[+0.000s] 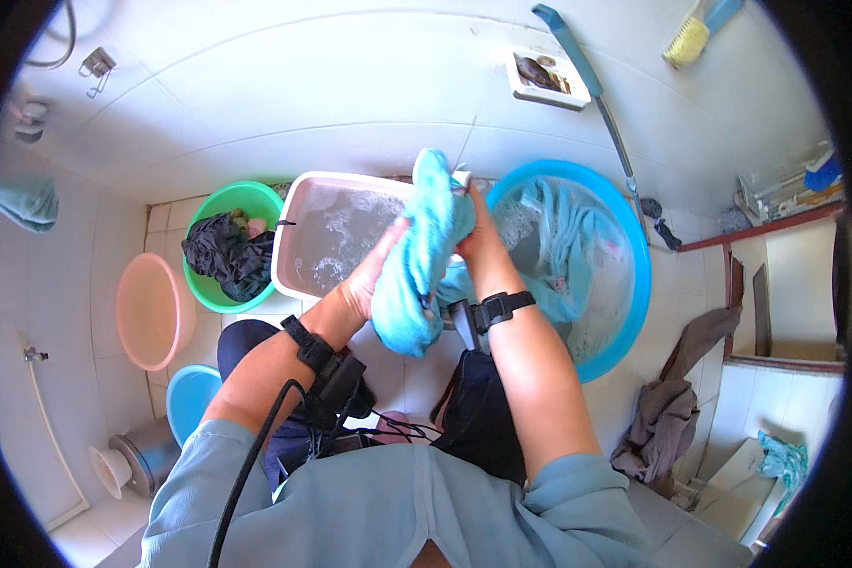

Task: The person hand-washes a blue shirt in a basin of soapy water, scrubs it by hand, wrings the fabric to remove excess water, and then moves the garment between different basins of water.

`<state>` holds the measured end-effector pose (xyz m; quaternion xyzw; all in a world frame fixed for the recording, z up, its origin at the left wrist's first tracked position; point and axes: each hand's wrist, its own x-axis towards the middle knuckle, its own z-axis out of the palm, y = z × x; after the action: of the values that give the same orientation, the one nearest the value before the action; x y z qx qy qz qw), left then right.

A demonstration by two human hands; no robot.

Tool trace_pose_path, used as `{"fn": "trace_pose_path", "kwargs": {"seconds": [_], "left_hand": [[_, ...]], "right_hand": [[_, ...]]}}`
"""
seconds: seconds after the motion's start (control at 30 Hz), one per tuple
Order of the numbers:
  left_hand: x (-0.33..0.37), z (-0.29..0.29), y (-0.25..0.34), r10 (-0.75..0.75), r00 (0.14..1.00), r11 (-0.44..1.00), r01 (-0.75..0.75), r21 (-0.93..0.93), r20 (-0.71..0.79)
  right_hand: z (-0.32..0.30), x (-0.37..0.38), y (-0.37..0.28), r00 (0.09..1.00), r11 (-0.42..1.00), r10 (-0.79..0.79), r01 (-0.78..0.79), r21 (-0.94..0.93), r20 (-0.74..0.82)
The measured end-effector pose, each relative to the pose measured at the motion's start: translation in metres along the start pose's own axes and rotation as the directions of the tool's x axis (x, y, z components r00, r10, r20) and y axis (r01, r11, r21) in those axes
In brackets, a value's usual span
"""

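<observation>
Both my hands hold a bunched, wet-looking light blue towel (415, 284) in front of me, between two basins. My left hand (374, 275) grips its left side with the fingers partly hidden behind the fabric. On the upper right side, my right hand (483, 232) is closed round it. Under and left of the towel stands a pale pink rectangular basin (280, 251) with cloudy, foamy water. To the right, a large round blue basin (642, 275) contains suds and more light blue fabric (563, 241). Whether that fabric joins the held towel is hidden.
At the left are a green basin (199, 284) with dark clothes (227, 254), a peach basin (151, 312) and a small blue basin (191, 402). A long-handled tool (608, 118) leans on the wall. Brown clothing (667, 417) lies at the right. Cables hang by my left forearm.
</observation>
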<state>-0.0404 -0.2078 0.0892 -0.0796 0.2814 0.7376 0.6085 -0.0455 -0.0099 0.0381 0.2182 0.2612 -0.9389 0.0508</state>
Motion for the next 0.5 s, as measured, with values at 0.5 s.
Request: {"fn": "trace_pose_path", "kwargs": {"seconds": [0.5], "left_hand": [[-0.027,0.026,-0.002,0.150,0.984,0.956,-0.120,0.269,-0.093]], "right_hand": [[0.064,0.012,-0.020,0.958,-0.364,-0.287,-0.103,-0.926,0.006]]}}
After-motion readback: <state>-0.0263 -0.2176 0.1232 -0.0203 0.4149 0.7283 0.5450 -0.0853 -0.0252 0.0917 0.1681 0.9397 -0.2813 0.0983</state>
